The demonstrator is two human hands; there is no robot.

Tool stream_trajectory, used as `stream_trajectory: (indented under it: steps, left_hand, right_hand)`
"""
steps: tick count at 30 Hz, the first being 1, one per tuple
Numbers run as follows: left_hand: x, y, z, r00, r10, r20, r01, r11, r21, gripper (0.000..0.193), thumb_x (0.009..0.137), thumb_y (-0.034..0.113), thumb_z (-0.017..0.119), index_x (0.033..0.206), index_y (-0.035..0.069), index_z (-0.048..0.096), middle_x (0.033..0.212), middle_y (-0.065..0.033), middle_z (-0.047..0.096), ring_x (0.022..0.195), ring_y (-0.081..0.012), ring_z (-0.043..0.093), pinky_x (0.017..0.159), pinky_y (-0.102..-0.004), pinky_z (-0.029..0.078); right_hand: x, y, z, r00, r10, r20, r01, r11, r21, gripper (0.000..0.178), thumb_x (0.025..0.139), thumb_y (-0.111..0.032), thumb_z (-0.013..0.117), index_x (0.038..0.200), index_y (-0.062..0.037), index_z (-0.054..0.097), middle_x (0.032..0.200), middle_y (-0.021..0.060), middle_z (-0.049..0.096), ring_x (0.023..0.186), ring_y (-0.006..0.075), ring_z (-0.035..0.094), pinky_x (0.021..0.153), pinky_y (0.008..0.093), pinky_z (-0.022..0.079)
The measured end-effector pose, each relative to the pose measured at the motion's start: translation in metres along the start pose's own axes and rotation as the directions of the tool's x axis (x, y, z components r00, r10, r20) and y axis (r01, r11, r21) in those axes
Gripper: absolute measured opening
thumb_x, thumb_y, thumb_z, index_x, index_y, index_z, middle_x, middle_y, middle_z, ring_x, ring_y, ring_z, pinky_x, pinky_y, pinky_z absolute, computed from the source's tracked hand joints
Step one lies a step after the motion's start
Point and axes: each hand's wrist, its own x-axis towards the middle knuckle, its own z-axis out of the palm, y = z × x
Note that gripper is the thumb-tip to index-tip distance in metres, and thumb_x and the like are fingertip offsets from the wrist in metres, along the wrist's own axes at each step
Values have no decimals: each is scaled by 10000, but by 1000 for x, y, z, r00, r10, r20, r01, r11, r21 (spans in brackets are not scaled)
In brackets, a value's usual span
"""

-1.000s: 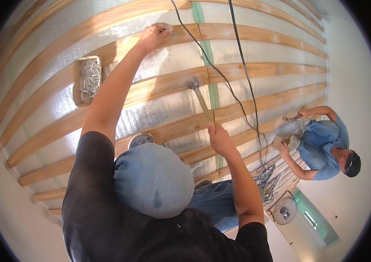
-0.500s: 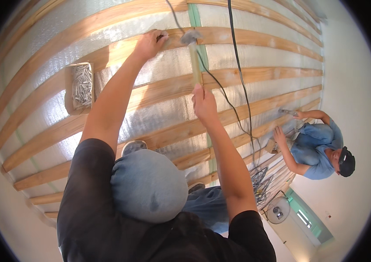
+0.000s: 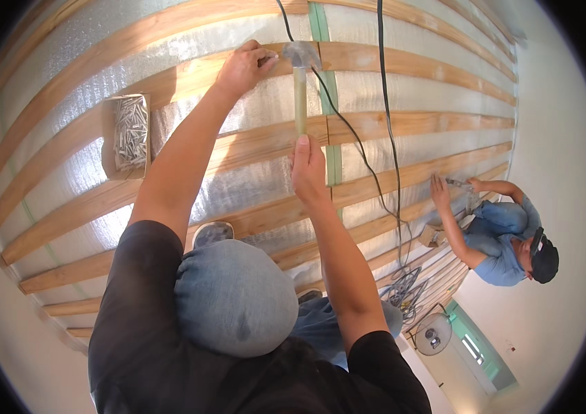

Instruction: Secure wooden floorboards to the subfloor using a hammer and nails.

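My right hand [image 3: 308,169] is wrapped round the pale handle of a hammer [image 3: 300,103]. The hammer's grey head lies over a wooden batten [image 3: 196,74], close to a joint between two lengths. Just left of the head, my left hand [image 3: 244,67] is closed in a pinch over the same batten. A small pale nail [image 3: 276,57] shows at its fingertips, mostly hidden by them. Beside my left forearm, an open cardboard box [image 3: 108,141] full of loose grey nails rests across the battens.
Parallel battens run over silvery foil sheeting [image 3: 251,103]. A black cable [image 3: 385,90] crosses them right of the hammer. At the right a co-worker [image 3: 507,234] crouches with a tool in one hand. Coiled cables [image 3: 406,293] and a round fan [image 3: 433,337] are at lower right.
My left hand has moved slightly right along the batten. My right hand has shifted left and slightly down, and the hammer is now more upright. The co-worker's nearer hand has risen toward their tool.
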Motion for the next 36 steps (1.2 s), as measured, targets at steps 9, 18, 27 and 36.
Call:
stream_trajectory:
  steps: [9, 18, 27, 36]
  left_hand:
    - [0, -7, 0, 999, 51, 13, -52, 995, 89, 223, 955, 271, 738, 1004, 61, 791, 961, -100, 688, 824, -308, 698, 791, -397, 591]
    - [-6, -5, -12, 984, -179, -7, 169, 939, -301, 296, 954, 134, 675, 1243, 86, 716, 916, -58, 674, 727, -171, 645, 752, -338, 569]
    - [-3, 2, -25, 961, -252, -116, 180, 884, -432, 336, 989, 81, 586, 1315, 109, 663, 843, 26, 606, 714, -72, 542, 716, -258, 501]
    - [-8, -5, -23, 976, -187, -110, 127, 903, -411, 325, 998, 85, 572, 1311, 106, 656, 858, 4, 621, 744, -93, 569, 740, -273, 513]
  right_hand:
    - [24, 25, 4, 998, -66, 22, 69, 985, -161, 456, 1136, -456, 421, 949, -58, 542, 695, -41, 463, 587, 59, 405, 529, 240, 367]
    - [24, 21, 10, 999, -37, 6, 37, 992, -119, 466, 1134, -474, 413, 921, -76, 532, 675, -55, 428, 560, 52, 370, 482, 233, 312]
    - [36, 44, 9, 997, -73, 39, 78, 986, -150, 492, 1128, -487, 413, 865, -87, 527, 665, -44, 438, 549, 61, 383, 480, 252, 320]
    - [33, 37, 16, 972, -233, 10, 226, 933, -279, 532, 1134, -466, 391, 816, -69, 544, 668, -13, 468, 565, 95, 410, 504, 298, 340]
